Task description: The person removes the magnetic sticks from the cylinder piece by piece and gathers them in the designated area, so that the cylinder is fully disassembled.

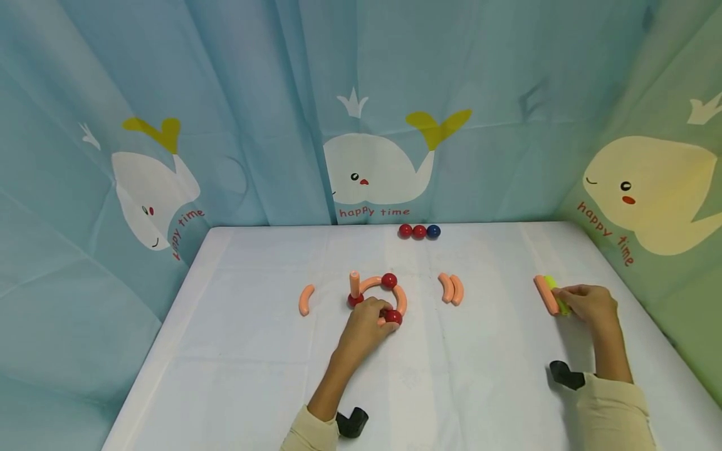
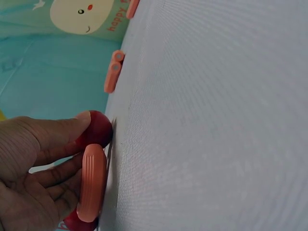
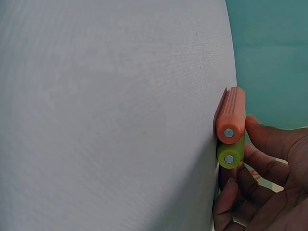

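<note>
A ring of curved orange magnetic rods (image 1: 400, 299) joined by red balls lies at mid-table. My left hand (image 1: 363, 326) pinches the near red ball (image 1: 393, 317) of this ring, hiding part of its left side. In the left wrist view the thumb is on that red ball (image 2: 98, 129), beside a curved orange rod (image 2: 92, 183). On the ring's left ball (image 1: 355, 299), a straight orange rod (image 1: 354, 283) stands upright. Far to the right, my right hand (image 1: 591, 304) grips a yellow-green rod (image 3: 229, 158); a straight orange rod (image 3: 231, 118) lies against it.
Two red balls (image 1: 419, 232) and a dark blue ball (image 1: 433, 232) sit in a row at the back edge. One curved orange rod (image 1: 306, 300) lies left of the ring, and two more curved rods (image 1: 451, 289) lie to its right. A whale-print curtain (image 1: 271, 113) surrounds the white table (image 1: 237, 313).
</note>
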`<state>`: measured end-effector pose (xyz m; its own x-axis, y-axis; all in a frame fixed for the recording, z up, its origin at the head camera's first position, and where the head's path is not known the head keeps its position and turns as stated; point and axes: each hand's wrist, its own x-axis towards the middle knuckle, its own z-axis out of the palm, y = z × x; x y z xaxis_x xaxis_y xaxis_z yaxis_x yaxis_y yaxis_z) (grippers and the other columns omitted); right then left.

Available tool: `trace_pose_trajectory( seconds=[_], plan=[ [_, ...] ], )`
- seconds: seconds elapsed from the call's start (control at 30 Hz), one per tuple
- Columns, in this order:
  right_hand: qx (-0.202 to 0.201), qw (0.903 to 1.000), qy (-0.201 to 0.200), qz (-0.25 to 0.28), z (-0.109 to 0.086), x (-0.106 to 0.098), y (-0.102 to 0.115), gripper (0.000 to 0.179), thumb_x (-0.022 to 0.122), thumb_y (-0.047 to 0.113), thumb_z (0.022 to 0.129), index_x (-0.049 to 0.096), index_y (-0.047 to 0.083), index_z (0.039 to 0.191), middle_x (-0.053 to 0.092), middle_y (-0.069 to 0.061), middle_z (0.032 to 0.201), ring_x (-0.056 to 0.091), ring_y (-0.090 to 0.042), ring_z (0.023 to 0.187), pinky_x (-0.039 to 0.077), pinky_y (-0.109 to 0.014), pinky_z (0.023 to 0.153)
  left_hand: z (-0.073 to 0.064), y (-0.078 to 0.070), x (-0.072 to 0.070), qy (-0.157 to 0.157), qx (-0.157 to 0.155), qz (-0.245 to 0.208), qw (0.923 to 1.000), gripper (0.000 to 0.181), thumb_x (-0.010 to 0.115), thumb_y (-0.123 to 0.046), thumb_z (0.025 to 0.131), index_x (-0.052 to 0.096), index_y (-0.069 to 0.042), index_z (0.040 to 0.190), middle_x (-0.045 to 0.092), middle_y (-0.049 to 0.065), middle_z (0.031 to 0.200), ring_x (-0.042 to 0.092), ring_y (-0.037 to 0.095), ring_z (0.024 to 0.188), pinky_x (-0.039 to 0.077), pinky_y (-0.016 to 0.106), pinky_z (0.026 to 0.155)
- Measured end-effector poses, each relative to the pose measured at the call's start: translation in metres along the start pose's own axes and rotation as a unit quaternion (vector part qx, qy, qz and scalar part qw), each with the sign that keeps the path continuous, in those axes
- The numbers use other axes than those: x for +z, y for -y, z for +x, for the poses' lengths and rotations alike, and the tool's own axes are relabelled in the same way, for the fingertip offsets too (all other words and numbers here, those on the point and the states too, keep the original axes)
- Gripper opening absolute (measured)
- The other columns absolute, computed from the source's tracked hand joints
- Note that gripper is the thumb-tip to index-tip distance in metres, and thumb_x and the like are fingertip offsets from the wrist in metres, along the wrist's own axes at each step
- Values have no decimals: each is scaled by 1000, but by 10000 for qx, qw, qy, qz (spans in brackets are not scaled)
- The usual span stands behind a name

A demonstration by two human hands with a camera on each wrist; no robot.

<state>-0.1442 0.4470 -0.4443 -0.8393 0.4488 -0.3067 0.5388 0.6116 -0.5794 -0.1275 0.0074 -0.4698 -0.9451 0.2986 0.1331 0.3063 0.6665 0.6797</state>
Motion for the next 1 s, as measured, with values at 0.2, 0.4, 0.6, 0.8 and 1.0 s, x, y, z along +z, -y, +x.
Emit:
trace_pose_trajectory(
  seconds=[0.2,0.4,0.6,0.8,1.0],
  plan=[
    [-12,10000,-45,61,0,3,-2,65,55,44,96,52,-12,127,52,-28,115,43,-34,99,36,-37,70,0,1,0,6,17,49,10000,32,80,-16,81,71,-3,109,69,8,100,63,17,93,53,30,86],
    [-61,9998,-156,119,0,5,-4,66,52,46,97,52,-11,128,55,-25,110,43,-33,98,36,-36,69,-1,1,0,-19,10,110,9999,33,81,-17,80,72,-3,108,69,8,100,63,17,93,53,30,86],
    [-388,9957,-836,24,-4,9,-5,57,47,39,99,57,-11,122,61,-29,105,47,-34,93,36,-36,65,-2,-1,0,-7,29,122,9999,32,80,-17,81,71,-4,110,69,7,101,63,16,93,54,30,87],
    [-1055,9805,-1654,-61,-13,9,16,49,47,35,100,61,-9,117,63,-28,106,52,-20,78,38,-26,58,0,-5,-4,-119,355,19,9993,28,76,-18,85,72,-7,110,69,4,104,62,15,95,53,25,84],
    [-2356,9495,-2052,302,-36,17,64,39,54,31,99,67,-4,111,66,-20,96,43,11,69,37,-10,60,-2,-19,-30,-989,1287,-568,9851,13,75,-18,86,69,-10,95,65,-1,91,59,11,85,51,19,72]
  ],
)
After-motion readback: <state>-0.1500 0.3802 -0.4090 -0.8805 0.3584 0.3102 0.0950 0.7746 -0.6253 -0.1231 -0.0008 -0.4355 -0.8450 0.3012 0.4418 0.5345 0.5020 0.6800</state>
